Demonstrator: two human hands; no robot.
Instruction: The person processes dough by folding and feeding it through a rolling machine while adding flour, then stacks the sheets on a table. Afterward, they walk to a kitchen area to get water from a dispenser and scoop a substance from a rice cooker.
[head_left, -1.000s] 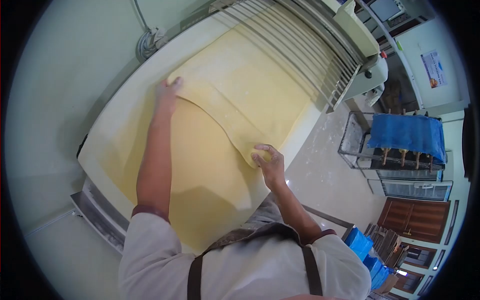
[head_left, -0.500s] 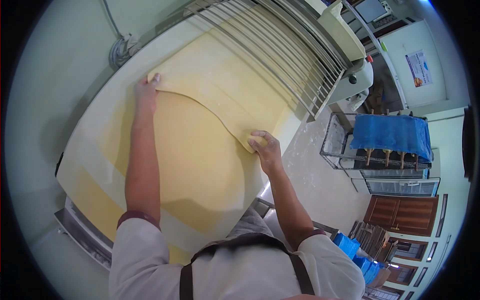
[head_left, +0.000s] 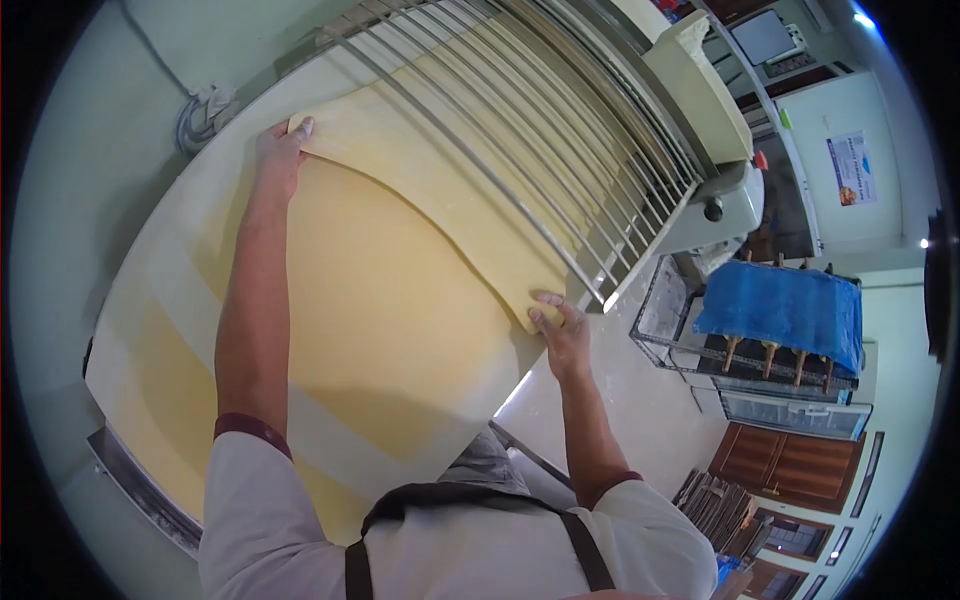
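A wide, pale yellow sheet of dough (head_left: 365,125) stretches across the belt of a dough sheeter, its near edge curving between my hands. My left hand (head_left: 283,155) pinches the left corner of that edge, thumb on top. At the other corner, my right hand (head_left: 565,328) grips the dough between thumb and fingers, close to the end of the metal guard bars (head_left: 530,205). The far part of the sheet runs beneath those bars. Below the curved edge lies a smooth yellowish surface (head_left: 390,290) with whitish bands toward me.
The sheeter's housing (head_left: 715,205), with a black knob and red button, stands at the right. Beyond it is a rack draped in blue plastic (head_left: 780,310). A coiled cable (head_left: 200,120) hangs on the left wall. Stacked flat brown pieces (head_left: 712,505) sit near wooden doors (head_left: 790,465).
The view has shifted, and the guard bars appear larger and lower. My right hand has moved right and down with its dough corner, closer to the bars. Both hands keep their grip.
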